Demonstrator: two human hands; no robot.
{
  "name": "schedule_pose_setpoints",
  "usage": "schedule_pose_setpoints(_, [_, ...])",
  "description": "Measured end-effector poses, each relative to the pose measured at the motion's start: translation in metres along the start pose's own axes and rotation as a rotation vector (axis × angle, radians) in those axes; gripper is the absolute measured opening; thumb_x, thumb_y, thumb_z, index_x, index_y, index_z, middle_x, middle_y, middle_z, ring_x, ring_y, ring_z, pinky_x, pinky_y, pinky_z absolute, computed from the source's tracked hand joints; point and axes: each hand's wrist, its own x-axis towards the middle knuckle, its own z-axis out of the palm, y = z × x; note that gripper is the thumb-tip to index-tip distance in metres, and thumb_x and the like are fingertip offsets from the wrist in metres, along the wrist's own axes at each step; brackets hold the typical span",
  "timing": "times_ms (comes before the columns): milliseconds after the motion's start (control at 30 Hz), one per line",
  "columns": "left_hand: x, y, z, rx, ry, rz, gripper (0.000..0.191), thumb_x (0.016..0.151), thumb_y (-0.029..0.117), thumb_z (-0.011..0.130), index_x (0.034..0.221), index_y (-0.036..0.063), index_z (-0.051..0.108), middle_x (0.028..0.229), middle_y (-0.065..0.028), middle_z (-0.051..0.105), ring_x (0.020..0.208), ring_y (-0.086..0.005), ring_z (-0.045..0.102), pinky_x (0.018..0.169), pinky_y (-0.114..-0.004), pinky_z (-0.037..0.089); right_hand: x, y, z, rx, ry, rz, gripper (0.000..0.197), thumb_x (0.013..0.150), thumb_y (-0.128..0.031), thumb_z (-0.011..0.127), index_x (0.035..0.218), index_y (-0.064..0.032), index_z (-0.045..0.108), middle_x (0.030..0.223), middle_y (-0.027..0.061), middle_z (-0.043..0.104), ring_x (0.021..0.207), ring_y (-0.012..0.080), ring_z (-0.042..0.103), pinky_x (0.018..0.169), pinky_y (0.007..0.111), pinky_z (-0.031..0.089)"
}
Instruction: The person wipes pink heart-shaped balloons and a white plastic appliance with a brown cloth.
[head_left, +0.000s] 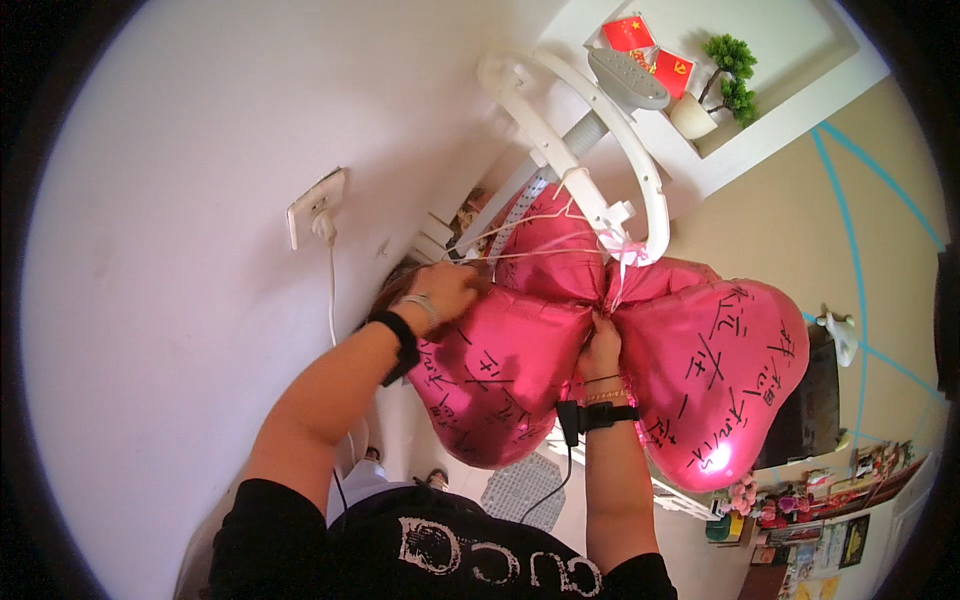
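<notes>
Several pink heart-shaped foil balloons (720, 375) are gathered at one point, the front ones bearing black writing. My right hand (601, 346) is at their meeting point below the white plastic hanger frame (656, 202), its fingers closed on the balloon necks; the fingertips are partly hidden. At the left, my left hand (448, 292) is slightly blurred above another balloon (517, 360). Thin pale ribbon (529, 256) stretches from that hand to the frame's lower end, where a pink ribbon knot (634, 251) is tied. The fingers appear closed on the ribbon.
A grey garment steamer head (628, 79) hangs on the frame above the balloons. A wall socket (319, 202) with a plugged-in cord is at the left. A potted artificial bonsai (697, 112) and small red flags (630, 34) stand in a wall niche. A grey mat (525, 491) lies on the floor.
</notes>
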Motion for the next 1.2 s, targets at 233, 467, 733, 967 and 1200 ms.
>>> schedule_pose_setpoints(233, [-0.044,-0.112,0.068,-0.731,0.162,-0.415,0.029,0.080,0.023,0.050,0.103,0.0104,0.061,0.095,-0.0171,0.063,0.090,-0.0337,0.060,0.075,-0.038,0.049,0.014,-0.001,-0.016,-0.057,-0.049,0.000,0.021,0.088,-0.012,0.047,0.105,-0.0027,0.055,0.105,0.0092,0.059,0.099,0.0235,0.054,0.094,0.038,0.040])
schedule_pose_setpoints(467, [-0.028,0.058,0.008,-0.030,0.033,-0.157,0.025,0.081,0.025,0.051,0.098,0.0096,0.062,0.102,-0.0106,0.061,0.102,-0.0309,0.052,0.081,-0.047,0.040,0.028,-0.002,-0.051,-0.145,-0.129,-0.025,0.024,0.089,-0.015,0.046,0.106,-0.0025,0.056,0.107,0.0094,0.060,0.099,0.0236,0.055,0.093,0.038,0.041])
schedule_pose_setpoints(733, [-0.085,0.034,0.049,-0.079,0.340,-0.085,0.023,0.082,0.021,0.053,0.101,0.0092,0.056,0.105,-0.0060,0.058,0.099,-0.0282,0.053,0.080,-0.046,0.040,0.027,-0.010,-0.050,-0.120,-0.123,0.016,0.018,0.087,-0.012,0.048,0.101,-0.0047,0.056,0.098,0.0076,0.058,0.092,0.0231,0.054,0.088,0.037,0.043])
schedule_pose_setpoints(967, [-0.096,-0.071,0.064,-1.116,0.333,-0.726,0.030,0.080,0.016,0.055,0.107,0.0050,0.060,0.098,-0.0133,0.063,0.090,-0.0340,0.059,0.079,-0.037,0.047,0.005,-0.013,-0.015,-0.061,-0.126,0.069,0.026,0.088,-0.013,0.046,0.110,-0.0035,0.055,0.111,0.0103,0.059,0.103,0.0250,0.054,0.096,0.039,0.039])
schedule_pose_setpoints(1200, [-0.128,0.043,0.025,-0.241,0.518,-0.087,0.025,0.073,0.017,0.058,0.097,0.0155,0.062,0.107,-0.0085,0.052,0.105,-0.0306,0.046,0.079,-0.047,0.039,0.005,-0.014,-0.013,0.003,-0.142,0.112,0.028,0.090,-0.018,0.048,0.113,-0.0031,0.054,0.113,0.0106,0.058,0.106,0.0250,0.053,0.097,0.040,0.038])
